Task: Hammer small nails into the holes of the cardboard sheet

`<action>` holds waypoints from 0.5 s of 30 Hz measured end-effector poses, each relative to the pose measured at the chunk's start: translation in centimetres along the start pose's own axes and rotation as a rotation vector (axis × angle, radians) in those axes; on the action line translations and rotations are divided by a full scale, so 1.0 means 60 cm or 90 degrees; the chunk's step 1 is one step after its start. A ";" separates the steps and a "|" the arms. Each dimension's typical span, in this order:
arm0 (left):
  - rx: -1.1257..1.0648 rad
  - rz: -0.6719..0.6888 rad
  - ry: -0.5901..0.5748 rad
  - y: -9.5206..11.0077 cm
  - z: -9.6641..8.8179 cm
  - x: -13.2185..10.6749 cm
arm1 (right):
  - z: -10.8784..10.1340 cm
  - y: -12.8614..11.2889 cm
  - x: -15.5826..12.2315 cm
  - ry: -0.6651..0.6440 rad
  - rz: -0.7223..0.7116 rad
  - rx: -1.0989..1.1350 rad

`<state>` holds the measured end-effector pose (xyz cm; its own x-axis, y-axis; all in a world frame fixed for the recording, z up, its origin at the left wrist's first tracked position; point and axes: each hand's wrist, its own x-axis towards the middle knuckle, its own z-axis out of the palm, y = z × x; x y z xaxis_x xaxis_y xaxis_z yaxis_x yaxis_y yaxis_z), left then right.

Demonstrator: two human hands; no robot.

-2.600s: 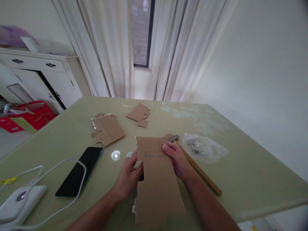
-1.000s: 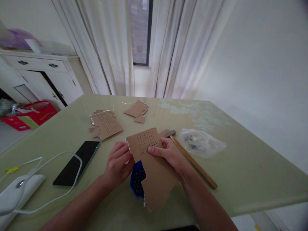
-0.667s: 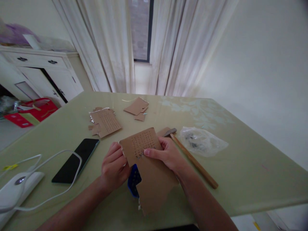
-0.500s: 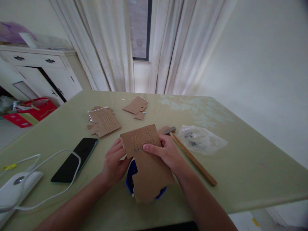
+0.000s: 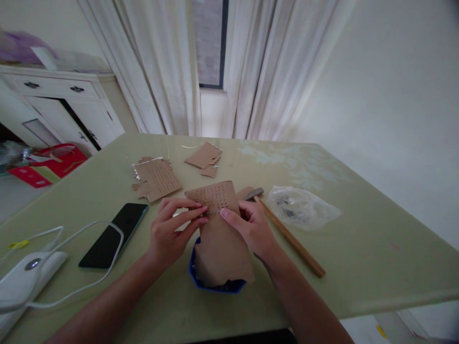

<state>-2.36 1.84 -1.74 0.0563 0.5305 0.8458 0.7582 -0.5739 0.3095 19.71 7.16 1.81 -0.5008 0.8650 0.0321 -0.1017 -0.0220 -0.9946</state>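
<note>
- In the head view, the held cardboard [image 5: 224, 251], punched with rows of small holes, is raised at the centre; its lower end is seen above a blue container [image 5: 215, 288], set at 6 o'clock.
- Its 3 o'clock edge is gripped by the right hand [image 5: 255, 229], the thumb pressed on the face below the holes, the other fingers mostly hidden.
- From 9 o'clock, the left hand [image 5: 170, 231] is brought to the holes, fingertips gathered close together; whether anything is pinched cannot be told.
- At 2 to 3 o'clock, a hammer [image 5: 292, 239] and a clear plastic bag [image 5: 308, 210] are laid on the table [image 5: 358, 234].
- Torn cardboard pieces are placed at 10 o'clock [image 5: 159, 179] and 12 o'clock [image 5: 202, 156].
- At 9 o'clock, a phone [image 5: 103, 242] is crossed by a white cable [image 5: 95, 222].
</note>
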 end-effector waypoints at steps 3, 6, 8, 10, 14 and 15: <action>-0.024 0.016 0.017 0.003 0.002 0.000 | 0.001 0.003 0.001 0.002 -0.006 -0.047; -0.002 0.042 0.048 0.010 0.000 -0.001 | 0.001 0.009 0.001 0.003 -0.003 -0.095; 0.020 0.053 0.068 0.014 -0.003 -0.002 | 0.003 0.013 0.000 0.012 -0.012 -0.131; 0.030 0.062 0.080 0.016 -0.006 -0.002 | 0.004 0.014 -0.002 0.023 -0.022 -0.161; -0.016 0.079 0.070 0.018 -0.013 0.001 | 0.005 0.014 -0.004 0.010 -0.022 -0.168; -0.034 0.080 0.069 0.019 -0.015 0.003 | 0.005 0.013 -0.005 0.006 -0.019 -0.160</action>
<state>-2.08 0.73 -0.88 0.0751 0.3835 0.9205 0.7140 -0.6650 0.2188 19.52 6.72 1.07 -0.4926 0.8680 0.0628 0.1009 0.1286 -0.9865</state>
